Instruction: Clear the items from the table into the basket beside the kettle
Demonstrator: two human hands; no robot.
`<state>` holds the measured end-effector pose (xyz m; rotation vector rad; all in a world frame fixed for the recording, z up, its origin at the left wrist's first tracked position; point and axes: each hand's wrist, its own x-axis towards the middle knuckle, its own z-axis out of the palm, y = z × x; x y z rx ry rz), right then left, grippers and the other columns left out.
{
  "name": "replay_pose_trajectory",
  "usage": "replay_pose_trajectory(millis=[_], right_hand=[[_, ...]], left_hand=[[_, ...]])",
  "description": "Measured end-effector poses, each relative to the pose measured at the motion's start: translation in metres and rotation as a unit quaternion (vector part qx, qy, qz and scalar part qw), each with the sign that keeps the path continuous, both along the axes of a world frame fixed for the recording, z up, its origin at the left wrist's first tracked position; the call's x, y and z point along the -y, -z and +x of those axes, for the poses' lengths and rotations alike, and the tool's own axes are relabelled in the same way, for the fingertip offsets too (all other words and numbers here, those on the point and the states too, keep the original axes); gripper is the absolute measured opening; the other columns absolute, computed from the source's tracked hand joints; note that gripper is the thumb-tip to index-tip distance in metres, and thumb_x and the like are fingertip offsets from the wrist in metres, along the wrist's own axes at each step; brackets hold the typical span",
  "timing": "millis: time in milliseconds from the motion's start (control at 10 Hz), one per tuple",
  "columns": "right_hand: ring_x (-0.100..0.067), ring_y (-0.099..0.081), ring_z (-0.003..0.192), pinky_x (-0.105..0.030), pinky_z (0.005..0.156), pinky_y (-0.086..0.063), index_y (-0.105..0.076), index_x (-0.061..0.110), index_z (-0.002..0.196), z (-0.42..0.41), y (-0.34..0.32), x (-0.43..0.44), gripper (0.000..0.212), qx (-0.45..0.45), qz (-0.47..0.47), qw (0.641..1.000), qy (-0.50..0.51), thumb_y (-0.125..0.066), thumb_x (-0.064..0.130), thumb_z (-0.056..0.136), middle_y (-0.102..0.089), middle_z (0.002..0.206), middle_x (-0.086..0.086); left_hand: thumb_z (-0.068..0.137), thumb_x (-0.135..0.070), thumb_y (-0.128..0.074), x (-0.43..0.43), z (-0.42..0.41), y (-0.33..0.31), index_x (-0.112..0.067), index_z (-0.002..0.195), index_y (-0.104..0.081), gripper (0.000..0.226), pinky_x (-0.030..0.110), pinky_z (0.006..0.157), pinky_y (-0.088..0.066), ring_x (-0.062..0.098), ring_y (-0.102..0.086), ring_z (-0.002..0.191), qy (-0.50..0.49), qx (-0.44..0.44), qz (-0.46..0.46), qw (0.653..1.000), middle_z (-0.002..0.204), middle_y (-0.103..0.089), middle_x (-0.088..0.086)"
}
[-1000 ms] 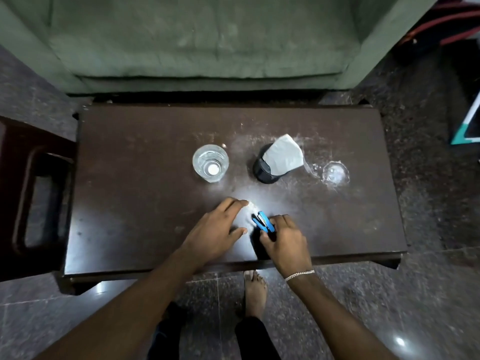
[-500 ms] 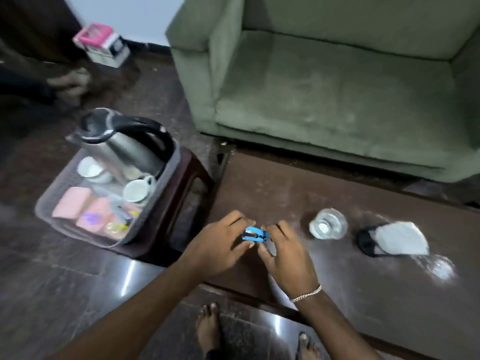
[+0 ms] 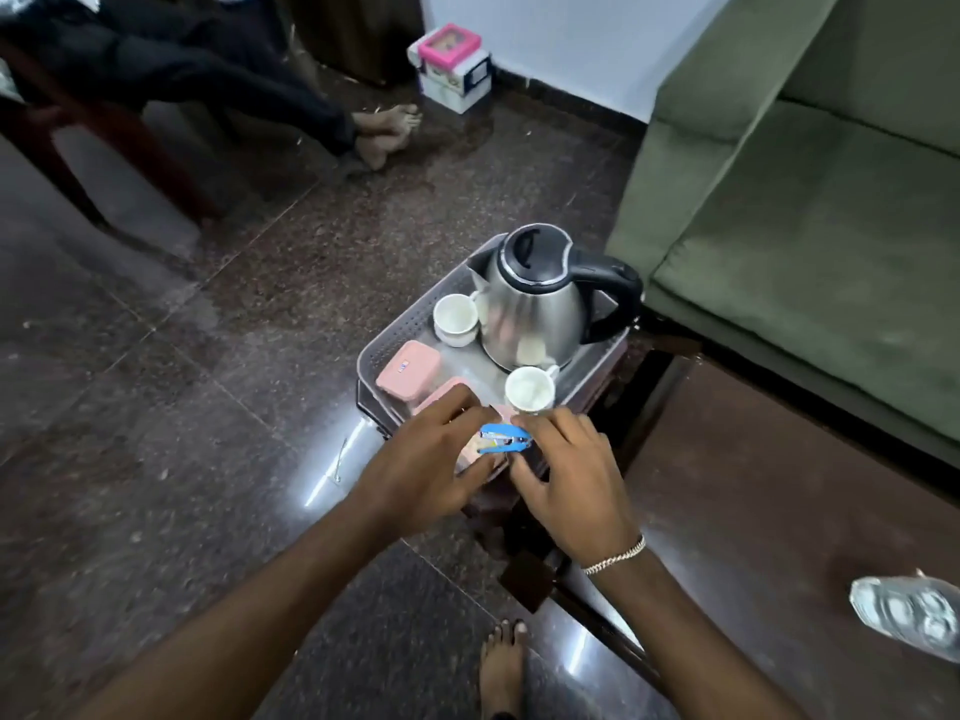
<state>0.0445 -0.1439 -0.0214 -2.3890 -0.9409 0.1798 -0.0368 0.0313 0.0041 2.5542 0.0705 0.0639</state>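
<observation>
A small blue stapler (image 3: pixel 504 440) is pinched between my left hand (image 3: pixel 423 472) and my right hand (image 3: pixel 571 472), both gripping it. They hover over the near end of the grey perforated basket (image 3: pixel 400 332), which sits on a dark stool. In the basket stand a steel kettle (image 3: pixel 540 304) with a black handle, two white cups (image 3: pixel 456 315) and pink lidded boxes (image 3: pixel 408 368). On the dark wooden table (image 3: pixel 779 485) at the right, a clear glass (image 3: pixel 909 618) shows at the frame edge, blurred.
A green sofa (image 3: pixel 810 210) fills the right side behind the table. Another person's legs and bare feet (image 3: pixel 384 132) stretch across the floor at upper left. A pink-and-white box (image 3: pixel 452 70) stands by the wall. My own foot (image 3: pixel 501 662) is on the polished stone floor.
Both hands lifted the blue stapler off the table and carried it left over the basket's near end. The view swung left, away from the table, toward the kettle.
</observation>
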Motion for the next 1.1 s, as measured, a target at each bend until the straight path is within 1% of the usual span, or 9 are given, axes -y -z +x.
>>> replay_pose_trajectory(millis=[200,300,400,500,600,800,900,1000,1100], right_hand=[[-0.032,-0.058,0.104,-0.050,0.086,-0.049,-0.066,0.018,0.124,0.015,0.007,-0.073,0.037,0.002,-0.034,0.999,-0.039,-0.064,0.026,0.088,-0.063,0.110,-0.004],[-0.031,-0.055,0.113,-0.050,0.094,-0.046,-0.059,0.016,0.135,0.028,0.015,-0.107,0.042,-0.021,-0.057,0.996,-0.064,-0.057,0.022,0.094,-0.062,0.122,-0.005],[-0.030,-0.053,0.124,-0.047,0.103,-0.043,-0.052,0.014,0.144,0.038,0.024,-0.133,0.049,-0.063,-0.077,0.991,-0.091,-0.053,0.018,0.095,-0.059,0.133,-0.007],[-0.029,-0.052,0.129,-0.046,0.106,-0.041,-0.049,0.012,0.147,0.046,0.033,-0.154,0.054,-0.098,-0.090,0.986,-0.097,-0.054,0.016,0.094,-0.057,0.139,-0.008],[-0.028,-0.048,0.134,-0.047,0.106,-0.040,-0.043,0.014,0.150,0.048,0.042,-0.169,0.060,-0.129,-0.114,0.980,-0.103,-0.056,0.015,0.091,-0.053,0.144,-0.007],[-0.032,-0.045,0.125,-0.048,0.095,-0.041,-0.043,0.020,0.147,0.037,0.062,-0.177,0.062,-0.107,-0.137,0.979,-0.103,-0.056,0.015,0.087,-0.053,0.145,-0.004],[-0.034,-0.045,0.122,-0.047,0.092,-0.041,-0.043,0.020,0.147,0.035,0.070,-0.178,0.062,-0.096,-0.127,0.982,-0.104,-0.058,0.016,0.087,-0.051,0.144,-0.004],[-0.034,-0.047,0.120,-0.049,0.095,-0.045,-0.046,0.017,0.145,0.033,0.061,-0.168,0.062,-0.103,-0.090,0.986,-0.090,-0.061,0.014,0.085,-0.051,0.141,-0.007],[-0.037,-0.051,0.116,-0.052,0.098,-0.046,-0.053,0.010,0.140,0.032,0.052,-0.149,0.059,-0.105,0.006,0.993,-0.052,-0.060,0.009,0.082,-0.056,0.136,-0.012]], left_hand=[[0.087,-0.027,-0.068,-0.053,0.002,0.023,-0.011,0.116,-0.067,0.034,0.044,0.074,-0.055,0.024,-0.063,0.093,-0.092,-0.002,0.015,0.996,0.108,-0.058,0.002],[0.083,-0.021,-0.075,-0.073,0.010,0.038,-0.010,0.112,-0.069,0.031,0.039,0.073,-0.054,0.027,-0.063,0.094,-0.157,-0.005,0.047,0.986,0.107,-0.062,0.004],[0.083,-0.019,-0.078,-0.084,0.016,0.052,-0.005,0.111,-0.071,0.033,0.047,0.084,-0.053,0.035,-0.060,0.099,-0.198,-0.031,0.085,0.976,0.106,-0.066,0.011],[0.085,-0.024,-0.076,-0.094,0.024,0.065,-0.004,0.111,-0.072,0.033,0.052,0.088,-0.049,0.038,-0.054,0.101,-0.235,-0.054,0.113,0.964,0.105,-0.068,0.013],[0.086,-0.030,-0.074,-0.101,0.030,0.075,-0.007,0.109,-0.072,0.032,0.051,0.087,-0.047,0.037,-0.052,0.102,-0.256,-0.078,0.141,0.953,0.104,-0.070,0.011],[0.083,-0.039,-0.068,-0.101,0.029,0.089,-0.007,0.093,-0.070,0.034,0.049,0.078,-0.046,0.038,-0.049,0.094,-0.279,-0.106,0.160,0.941,0.094,-0.069,0.015],[0.084,-0.038,-0.070,-0.105,0.029,0.096,-0.007,0.093,-0.069,0.033,0.047,0.080,-0.042,0.037,-0.048,0.092,-0.279,-0.107,0.161,0.941,0.095,-0.067,0.016],[0.085,-0.037,-0.076,-0.103,0.030,0.093,-0.005,0.105,-0.070,0.038,0.047,0.084,-0.042,0.038,-0.048,0.096,-0.278,-0.124,0.171,0.937,0.104,-0.064,0.016],[0.087,-0.030,-0.075,-0.095,0.029,0.089,-0.005,0.114,-0.066,0.039,0.049,0.087,-0.045,0.038,-0.049,0.100,-0.280,-0.076,0.173,0.941,0.109,-0.060,0.016]])
